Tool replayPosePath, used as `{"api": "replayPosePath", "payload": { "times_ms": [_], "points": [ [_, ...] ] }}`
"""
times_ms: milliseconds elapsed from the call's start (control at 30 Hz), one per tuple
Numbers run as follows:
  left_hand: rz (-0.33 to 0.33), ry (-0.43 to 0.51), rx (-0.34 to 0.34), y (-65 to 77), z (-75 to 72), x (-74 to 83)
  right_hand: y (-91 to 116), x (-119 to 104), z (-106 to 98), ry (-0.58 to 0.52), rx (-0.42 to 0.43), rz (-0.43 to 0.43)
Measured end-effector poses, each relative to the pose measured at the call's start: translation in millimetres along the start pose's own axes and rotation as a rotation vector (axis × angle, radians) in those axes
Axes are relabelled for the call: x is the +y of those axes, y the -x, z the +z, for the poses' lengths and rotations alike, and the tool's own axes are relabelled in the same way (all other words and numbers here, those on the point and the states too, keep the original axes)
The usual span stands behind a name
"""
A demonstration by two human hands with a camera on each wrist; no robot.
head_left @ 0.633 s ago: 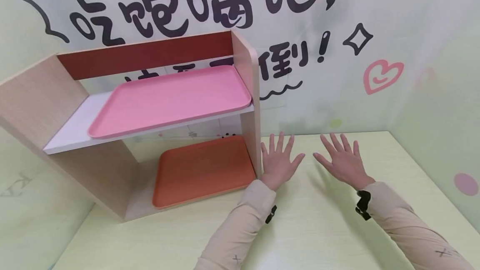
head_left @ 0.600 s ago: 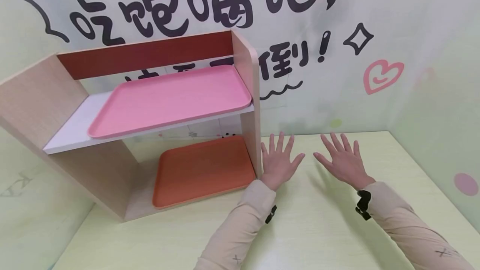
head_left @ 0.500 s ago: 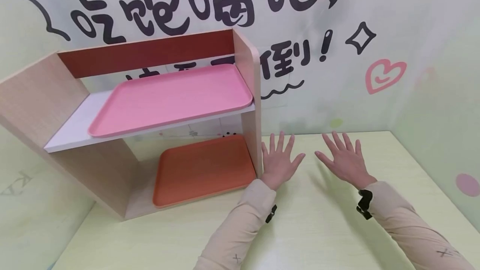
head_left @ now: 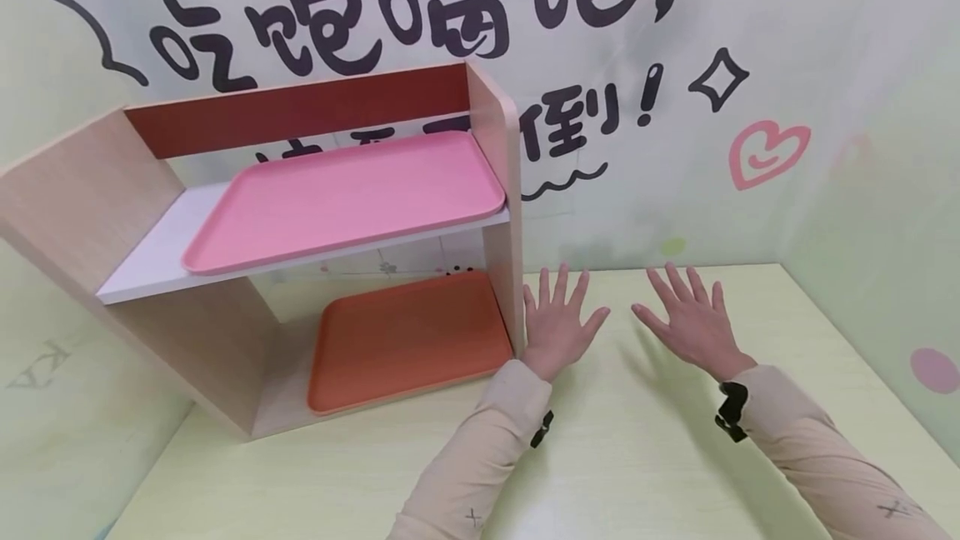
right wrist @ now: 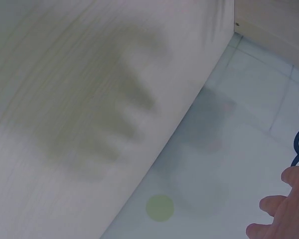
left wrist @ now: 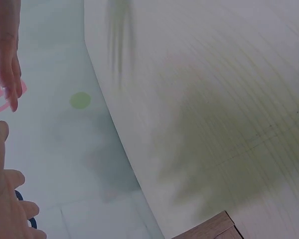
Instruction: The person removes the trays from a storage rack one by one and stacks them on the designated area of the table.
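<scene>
One pink serving tray (head_left: 345,202) lies on the white upper board (head_left: 160,248) of the wooden shelf unit (head_left: 90,190) on the table (head_left: 622,457), one orange serving tray (head_left: 408,342) on its bottom board (head_left: 283,377). Left hand (head_left: 557,327), just beside the unit's side panel (head_left: 492,136), and right hand (head_left: 692,325) hover with fingers spread, gripping nothing.

Pale walls (head_left: 637,227) bear dark lettering (head_left: 444,19), a pink heart (head_left: 765,162) and, at far left, faint marks (head_left: 39,365), perhaps letters.
</scene>
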State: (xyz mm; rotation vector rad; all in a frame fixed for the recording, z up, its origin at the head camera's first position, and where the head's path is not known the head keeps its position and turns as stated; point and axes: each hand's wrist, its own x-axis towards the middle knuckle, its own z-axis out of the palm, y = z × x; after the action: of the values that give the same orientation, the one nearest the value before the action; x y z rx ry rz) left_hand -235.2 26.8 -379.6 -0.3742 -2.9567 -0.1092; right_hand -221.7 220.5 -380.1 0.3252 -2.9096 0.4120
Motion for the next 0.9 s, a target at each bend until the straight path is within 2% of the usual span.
{"api": "replayPosePath", "payload": {
  "times_ms": [267, 500, 700, 900],
  "points": [
    [0.013, 0.004, -0.006, 4.6, -0.2, -0.9, 5, -1, -1, -0.011, 0.02, -0.013],
    [0.052, 0.061, 0.044, 17.6, -5.0, 0.6, 12, -1, -4, -0.036, 0.052, -0.016],
    [0.153, 0.083, 0.059, 33.5, -8.5, 3.2, 19, -3, -10, -0.085, 0.088, -0.027],
    [0.271, 0.048, 0.062, 56.2, -16.8, -0.8, 28, -8, -20, -0.148, 0.1, -0.048]
  ]
}}
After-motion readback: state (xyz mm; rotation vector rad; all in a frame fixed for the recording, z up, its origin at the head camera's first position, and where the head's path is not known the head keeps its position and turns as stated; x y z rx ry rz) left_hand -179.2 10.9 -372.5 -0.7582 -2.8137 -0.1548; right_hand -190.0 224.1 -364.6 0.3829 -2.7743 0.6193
